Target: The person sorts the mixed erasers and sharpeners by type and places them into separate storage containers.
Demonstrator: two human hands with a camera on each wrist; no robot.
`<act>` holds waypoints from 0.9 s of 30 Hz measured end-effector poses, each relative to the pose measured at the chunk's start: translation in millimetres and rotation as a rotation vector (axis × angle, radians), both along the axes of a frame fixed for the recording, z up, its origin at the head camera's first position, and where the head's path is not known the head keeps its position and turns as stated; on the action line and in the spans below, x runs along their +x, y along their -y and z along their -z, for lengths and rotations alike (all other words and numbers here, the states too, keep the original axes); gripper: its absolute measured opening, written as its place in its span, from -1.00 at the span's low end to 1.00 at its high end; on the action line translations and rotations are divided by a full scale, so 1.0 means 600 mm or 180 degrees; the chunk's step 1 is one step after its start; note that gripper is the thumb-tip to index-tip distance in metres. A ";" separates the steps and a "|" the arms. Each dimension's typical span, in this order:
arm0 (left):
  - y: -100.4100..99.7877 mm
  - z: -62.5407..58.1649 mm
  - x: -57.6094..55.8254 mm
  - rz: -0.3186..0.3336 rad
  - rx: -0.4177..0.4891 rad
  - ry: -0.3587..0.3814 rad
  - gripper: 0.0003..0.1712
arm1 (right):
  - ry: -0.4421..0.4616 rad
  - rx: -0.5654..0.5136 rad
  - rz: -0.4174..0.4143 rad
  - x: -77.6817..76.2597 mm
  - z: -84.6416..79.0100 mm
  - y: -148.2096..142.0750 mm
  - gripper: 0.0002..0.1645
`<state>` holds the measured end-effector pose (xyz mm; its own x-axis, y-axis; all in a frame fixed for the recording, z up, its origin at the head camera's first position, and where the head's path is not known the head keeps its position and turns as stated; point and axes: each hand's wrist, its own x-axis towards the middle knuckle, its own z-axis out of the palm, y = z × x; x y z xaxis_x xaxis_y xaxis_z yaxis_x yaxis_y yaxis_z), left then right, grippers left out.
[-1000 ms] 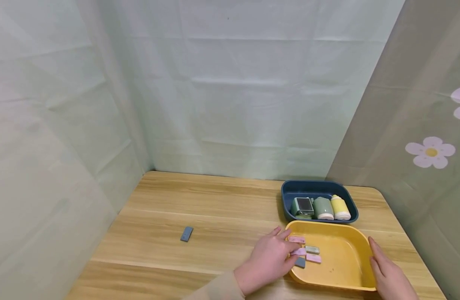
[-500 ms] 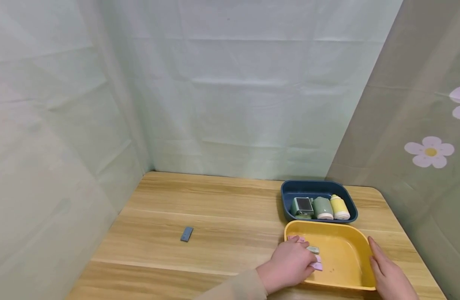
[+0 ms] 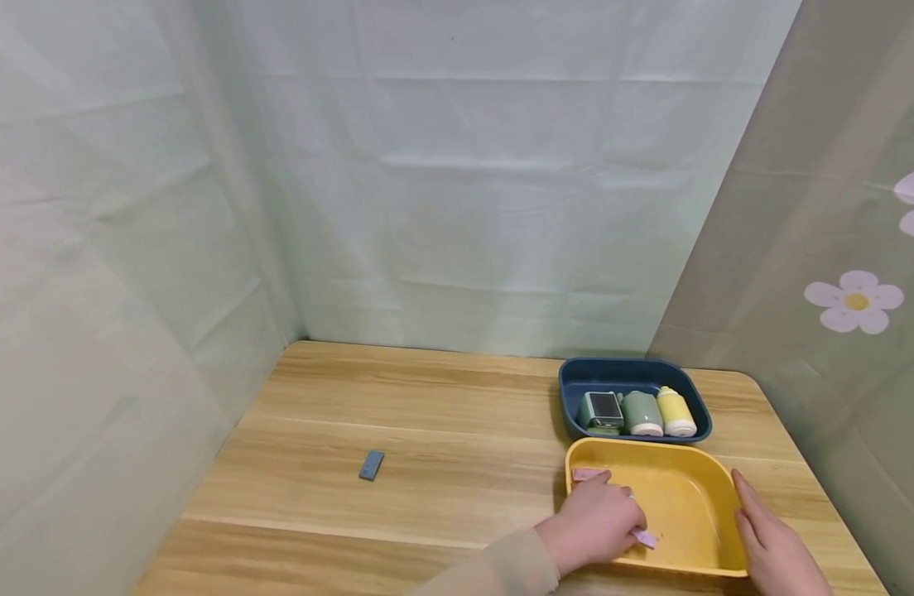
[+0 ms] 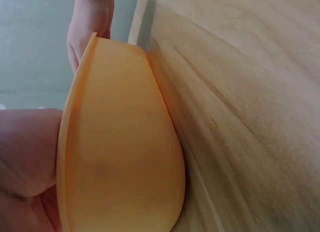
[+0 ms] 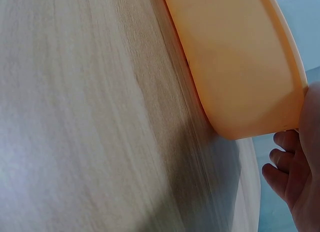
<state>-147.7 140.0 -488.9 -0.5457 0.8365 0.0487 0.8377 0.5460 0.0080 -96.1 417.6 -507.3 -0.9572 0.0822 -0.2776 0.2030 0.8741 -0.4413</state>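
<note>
A yellow bin (image 3: 673,480) stands at the table's right front. My left hand (image 3: 598,521) reaches over its near left side, fingers curled down on small flat tiles. A lilac tile (image 3: 644,539) sticks out at the fingertips. A pink tile (image 3: 589,474) lies by the bin's left wall; other tiles are hidden under the hand. My right hand (image 3: 781,546) rests against the bin's right wall, its index finger stretched along the outside. In the right wrist view that hand (image 5: 300,177) lies beside the bin's wall (image 5: 245,67). The left wrist view shows the bin's outer wall (image 4: 125,127).
Behind the yellow bin is a dark blue bin (image 3: 576,377) with a green toy with a dark screen (image 3: 602,410), a green bottle-shaped toy (image 3: 642,412) and a yellow one (image 3: 676,412). A blue-grey tile (image 3: 371,465) lies on the wooden table (image 3: 457,414).
My left hand has moved rightward and deeper into the yellow bin, and the lilac tile has shifted right with it. The green and blue tiles became covered. My right hand stays put.
</note>
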 end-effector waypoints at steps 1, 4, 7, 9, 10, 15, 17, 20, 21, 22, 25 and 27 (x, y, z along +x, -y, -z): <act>-0.002 0.001 -0.001 0.0006 -0.0023 0.0004 -0.89 | -0.0007 0.0001 0.0000 0.000 0.000 0.000 -0.17; -0.005 0.000 -0.003 0.0003 -0.0083 0.0038 -0.85 | -0.0027 0.0009 -0.0008 0.000 0.000 0.000 -0.18; -0.006 -0.001 -0.003 -0.0024 -0.0128 0.0084 -0.79 | 0.0002 0.0001 -0.0003 0.000 0.000 0.000 -0.17; -0.006 -0.001 -0.003 -0.0041 -0.0141 0.0075 -0.74 | 0.0024 -0.0002 0.0006 0.000 0.000 0.001 -0.17; -0.005 0.000 -0.003 -0.0051 -0.0139 0.0071 -0.73 | 0.0037 0.0001 0.0008 0.000 0.000 0.001 -0.17; -0.004 0.001 -0.004 -0.0052 -0.0096 0.0036 -0.71 | 0.0064 0.0007 0.0026 0.000 0.001 0.000 -0.16; -0.004 0.002 -0.005 -0.0056 -0.0079 0.0079 -0.70 | 0.0071 0.0008 0.0025 0.000 0.001 0.000 -0.16; -0.003 0.003 -0.006 -0.0070 -0.0063 0.0148 -0.69 | 0.0072 0.0015 0.0016 0.000 0.001 -0.001 -0.16; -0.002 0.002 -0.006 -0.0067 -0.0055 0.0136 -0.69 | 0.0071 0.0017 0.0007 0.000 0.001 -0.001 -0.17; -0.001 0.002 -0.006 -0.0063 -0.0049 0.0117 -0.69 | 0.0073 0.0016 0.0004 0.000 0.001 -0.002 -0.17; 0.005 0.000 -0.004 -0.0015 0.0016 -0.0014 -0.69 | 0.0096 0.0010 0.0008 0.000 0.001 -0.002 -0.17; 0.011 -0.001 -0.003 0.0029 0.0078 -0.0114 -0.70 | 0.0140 -0.0021 0.0018 -0.001 0.002 -0.003 -0.16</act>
<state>-149.5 133.7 -488.3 -0.5357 0.8397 0.0888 0.8426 0.5385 -0.0088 -96.8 419.3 -508.4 -0.9436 0.0855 -0.3199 0.2272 0.8699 -0.4378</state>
